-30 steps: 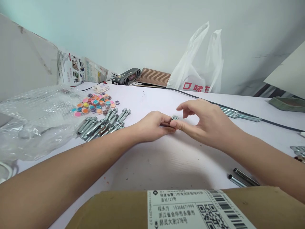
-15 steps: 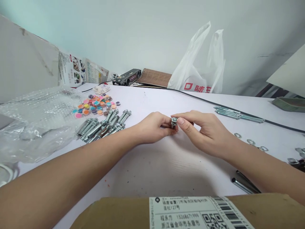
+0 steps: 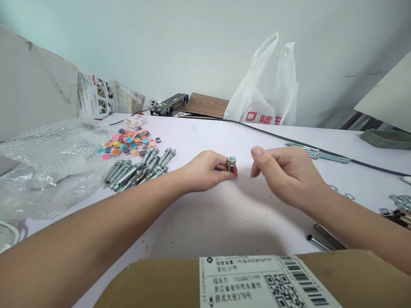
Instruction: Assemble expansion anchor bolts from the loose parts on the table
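Note:
My left hand (image 3: 207,170) rests on the white table (image 3: 224,214) and pinches a silver bolt (image 3: 231,162) upright, its end fitted with a washer and nut. My right hand (image 3: 285,173) hovers a short way to the right of the bolt, fingers loosely curled with the thumb raised, holding nothing. A pile of assembled silver expansion bolts (image 3: 139,169) lies to the left of my left hand.
Coloured round discs (image 3: 128,141) and bubble wrap (image 3: 48,158) lie at the left. Long metal sleeves (image 3: 317,154), loose washers (image 3: 348,196) and two dark tubes (image 3: 324,241) sit at the right. A cardboard box (image 3: 257,280) fills the near edge. A white plastic bag (image 3: 266,94) and black cable (image 3: 321,149) lie behind.
My right hand put a washer or nut onto the bolt end, pinched it half a second ago, and has now let go and drawn back to the right. The left hand stayed put.

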Demonstrator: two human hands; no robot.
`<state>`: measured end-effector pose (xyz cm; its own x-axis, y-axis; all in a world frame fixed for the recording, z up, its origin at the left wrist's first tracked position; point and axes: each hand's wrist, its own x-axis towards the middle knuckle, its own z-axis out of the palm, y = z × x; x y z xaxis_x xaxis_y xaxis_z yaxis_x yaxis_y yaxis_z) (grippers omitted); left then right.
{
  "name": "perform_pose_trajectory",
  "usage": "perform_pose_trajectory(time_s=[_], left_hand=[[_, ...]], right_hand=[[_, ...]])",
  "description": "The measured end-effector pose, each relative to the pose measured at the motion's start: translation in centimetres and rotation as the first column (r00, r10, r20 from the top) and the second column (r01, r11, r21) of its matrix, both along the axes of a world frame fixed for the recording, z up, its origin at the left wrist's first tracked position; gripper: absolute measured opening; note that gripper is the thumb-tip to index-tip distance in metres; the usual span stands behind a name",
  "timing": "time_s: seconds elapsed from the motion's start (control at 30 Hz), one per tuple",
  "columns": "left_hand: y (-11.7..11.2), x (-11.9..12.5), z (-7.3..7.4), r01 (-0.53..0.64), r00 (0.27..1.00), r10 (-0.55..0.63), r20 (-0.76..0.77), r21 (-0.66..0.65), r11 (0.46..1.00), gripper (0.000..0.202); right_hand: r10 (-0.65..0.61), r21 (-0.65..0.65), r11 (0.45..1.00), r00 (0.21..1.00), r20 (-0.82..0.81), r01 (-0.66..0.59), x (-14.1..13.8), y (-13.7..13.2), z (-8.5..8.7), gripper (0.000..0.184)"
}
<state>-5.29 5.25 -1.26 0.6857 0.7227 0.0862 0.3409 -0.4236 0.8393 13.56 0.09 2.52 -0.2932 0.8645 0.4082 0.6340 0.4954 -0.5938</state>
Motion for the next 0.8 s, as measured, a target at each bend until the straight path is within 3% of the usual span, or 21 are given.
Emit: perform_pose_trajectory(time_s=[0.07,0.2,0.3,0.4,0.47,0.6,0.67,0.8], left_hand=[[0.04,0.02,-0.07,0.008,1.000,-0.008,0.005,0.004,1.000,0.022],[0.12,0.01,-0.15,0.014,0.999,-0.014,0.030,0.007,1.000,0.020],[0.18,-0.05,-0.23,-0.014,1.000,0.014,0.002,-0.018,1.000,0.022],[0.20,-0.07,-0.25,-0.018,1.000,0.018,-0.010,-0.051,0.999,0.023],[0.18,-0.04,-0.23,-0.012,1.000,0.013,0.010,-0.054,0.998,0.023],[0.12,-0.03,-0.12,0.019,0.998,-0.015,0.067,-0.058,0.998,0.021],[0.12,-0.08,-0.03,-0.002,0.999,0.005,0.054,-0.064,0.998,0.022],[-0.01,-0.06,0.11,-0.046,0.999,0.046,-0.003,-0.090,0.995,0.026]], right_hand=[[-0.022,-0.013,1.000,1.000,-0.015,0.022,0.01,0.03,-0.05,0.044],[0.118,-0.111,0.986,0.992,-0.033,-0.121,0.03,0.22,-0.36,0.046],[0.006,-0.072,0.997,0.988,-0.155,-0.018,0.30,0.06,-0.33,0.061],[-0.084,0.009,0.996,0.972,-0.219,0.088,0.43,-0.04,-0.22,0.061],[-0.026,0.012,1.000,0.987,-0.161,0.029,0.32,0.13,-0.25,0.055],[0.172,-0.155,0.973,0.985,-0.026,-0.173,0.21,0.52,-0.42,0.059],[0.110,-0.191,0.974,0.992,-0.065,-0.121,0.38,0.44,-0.39,0.062],[-0.094,-0.083,0.994,0.972,-0.217,0.077,0.73,-0.05,-0.01,0.063]])
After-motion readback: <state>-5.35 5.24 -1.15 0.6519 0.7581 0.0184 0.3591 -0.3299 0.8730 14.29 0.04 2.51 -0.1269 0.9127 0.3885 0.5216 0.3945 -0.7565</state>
